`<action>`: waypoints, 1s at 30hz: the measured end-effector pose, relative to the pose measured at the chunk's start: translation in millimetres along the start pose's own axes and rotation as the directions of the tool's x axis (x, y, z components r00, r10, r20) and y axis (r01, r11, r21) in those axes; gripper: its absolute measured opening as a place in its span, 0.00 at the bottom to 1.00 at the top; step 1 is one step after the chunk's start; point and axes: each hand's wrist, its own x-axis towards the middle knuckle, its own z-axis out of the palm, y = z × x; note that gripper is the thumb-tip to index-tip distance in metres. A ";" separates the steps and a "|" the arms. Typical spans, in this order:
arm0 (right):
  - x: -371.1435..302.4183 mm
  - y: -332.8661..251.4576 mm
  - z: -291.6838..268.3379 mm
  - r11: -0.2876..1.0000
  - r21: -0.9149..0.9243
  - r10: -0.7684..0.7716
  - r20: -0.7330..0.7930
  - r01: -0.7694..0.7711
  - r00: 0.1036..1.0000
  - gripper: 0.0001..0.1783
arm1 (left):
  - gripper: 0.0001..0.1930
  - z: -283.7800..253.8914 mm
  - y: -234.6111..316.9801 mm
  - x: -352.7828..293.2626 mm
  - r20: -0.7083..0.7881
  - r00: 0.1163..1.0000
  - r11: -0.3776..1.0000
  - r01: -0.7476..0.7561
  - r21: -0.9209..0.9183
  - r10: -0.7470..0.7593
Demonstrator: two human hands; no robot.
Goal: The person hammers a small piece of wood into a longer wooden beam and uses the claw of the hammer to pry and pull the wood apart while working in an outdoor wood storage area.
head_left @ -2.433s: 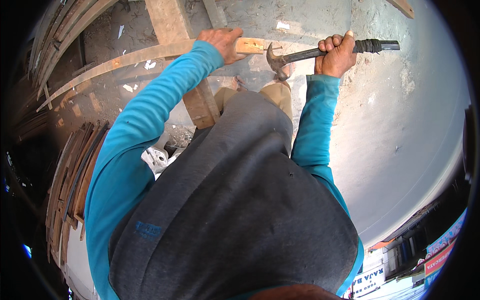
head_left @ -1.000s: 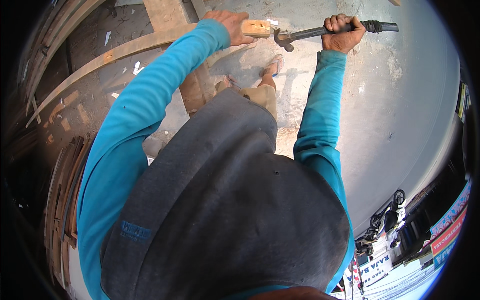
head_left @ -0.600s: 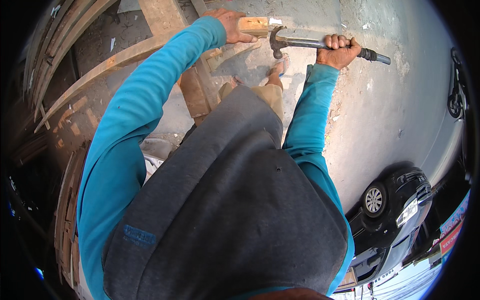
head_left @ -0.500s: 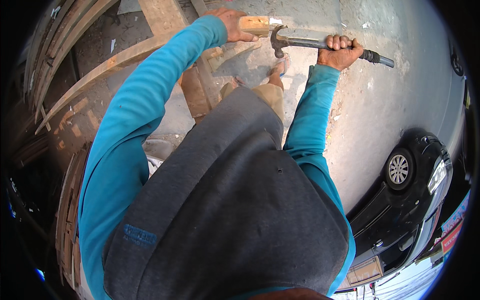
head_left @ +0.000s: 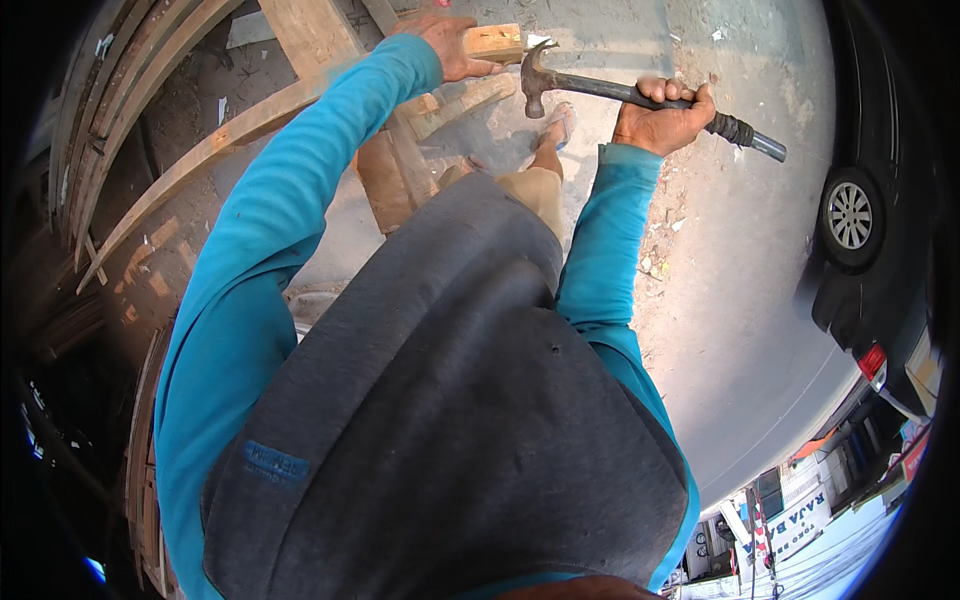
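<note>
The left hand [head_left: 440, 47] lies over a curved strip [head_left: 262, 115] near its squared end, fingers and thumb clamped on the wood. The strip bends away toward the lower left, across a wide plank [head_left: 308, 30]. The right hand [head_left: 665, 118] has its fingers clamped around the handle of a hammer [head_left: 590, 88], whose head is just beside the strip's end. More curved strips [head_left: 110, 80] lie at upper left; a dark car [head_left: 890, 130] stands at far right

Dark car [head_left: 900, 190], far right — white signboard [head_left: 800, 524], lower right.
</note>
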 end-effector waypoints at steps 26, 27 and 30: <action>98.3 90.9 -84.4 0.811 0.203 0.582 -0.197 -0.548 0.789 0.18 | 0.30 17.1 11.5 -20.3 -0.171 0.984 0.998 0.060 0.014 -0.057; 99.6 97.1 -89.3 0.806 0.201 0.590 -0.202 -0.557 0.782 0.18 | 0.30 19.1 10.1 -19.8 -0.163 0.984 0.998 0.069 0.013 -0.066; 103.0 116.8 -105.3 0.727 0.305 0.682 -0.214 -0.616 0.700 0.19 | 0.30 20.3 8.4 -19.6 -0.180 0.983 0.998 0.049 0.040 -0.041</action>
